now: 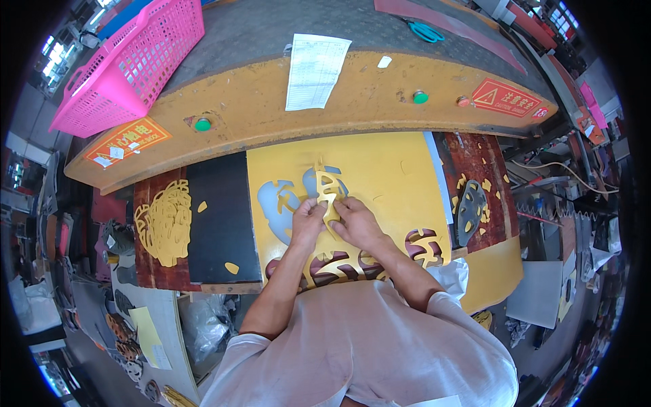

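Over a large yellow sheet (393, 169), my left hand (309, 222) and my right hand (358, 222) come close together. Both are closed on a thin yellow cut-out piece (329, 184) with openings in it, pinched between thumbs and fingers and raised off the sheet. Beneath it, shaped gaps in the sheet show a pale grey surface (277, 216); part of one gap is hidden by the piece. Along the sheet's near edge, more cut gaps show dark red (327, 271). A pile of similar yellow cut-out pieces (164, 224) lies on the left.
A black cutting die (468, 214) stands on the right among yellow scraps (486, 184). Across the far side runs an orange machine beam (258, 108) with green buttons (420, 98) and a hanging paper (316, 73). A pink basket (129, 74) and teal-handled scissors (427, 32) rest above it.
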The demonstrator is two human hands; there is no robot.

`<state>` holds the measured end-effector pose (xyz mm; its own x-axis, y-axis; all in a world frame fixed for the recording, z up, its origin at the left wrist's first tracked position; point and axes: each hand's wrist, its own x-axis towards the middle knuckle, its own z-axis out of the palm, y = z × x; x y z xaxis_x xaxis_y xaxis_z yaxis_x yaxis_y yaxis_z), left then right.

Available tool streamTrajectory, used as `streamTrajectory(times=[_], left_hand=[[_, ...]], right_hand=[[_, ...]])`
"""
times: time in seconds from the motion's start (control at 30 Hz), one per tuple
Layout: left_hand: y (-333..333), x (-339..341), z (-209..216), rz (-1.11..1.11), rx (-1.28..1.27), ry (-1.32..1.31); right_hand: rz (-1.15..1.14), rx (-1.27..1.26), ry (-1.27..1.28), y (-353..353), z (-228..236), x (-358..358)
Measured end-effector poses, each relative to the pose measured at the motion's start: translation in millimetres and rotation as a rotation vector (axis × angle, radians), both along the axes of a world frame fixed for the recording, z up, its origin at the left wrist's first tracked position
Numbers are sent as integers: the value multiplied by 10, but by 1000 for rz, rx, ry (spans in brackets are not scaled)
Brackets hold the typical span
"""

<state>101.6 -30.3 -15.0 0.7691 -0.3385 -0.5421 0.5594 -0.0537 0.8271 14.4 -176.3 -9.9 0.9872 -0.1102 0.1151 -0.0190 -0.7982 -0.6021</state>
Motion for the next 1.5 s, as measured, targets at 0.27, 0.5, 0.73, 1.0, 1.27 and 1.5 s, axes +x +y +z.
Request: streamTrajectory(times=[0.27,0.5,0.73,1.0,1.27,1.5], left_hand=[[96,-52,-8,-4,-98,92],[262,-115,-144,-248,148,-116],[218,-78,-225,-211,85,-69],[199,-53,-389,-272,207,-291],[220,-31,-241,-161,18,-137],[214,-158,-169,-333,-19,-56]], right_hand=[[181,-256,0,42,-14,95],[188,-65,-84,12,-86,-11],[266,121,8,-176,-68,51],[278,-291,86,-20,-141,160],[228,-42,29,-147,-72,312],[200,-23,61,-119,-113,218]])
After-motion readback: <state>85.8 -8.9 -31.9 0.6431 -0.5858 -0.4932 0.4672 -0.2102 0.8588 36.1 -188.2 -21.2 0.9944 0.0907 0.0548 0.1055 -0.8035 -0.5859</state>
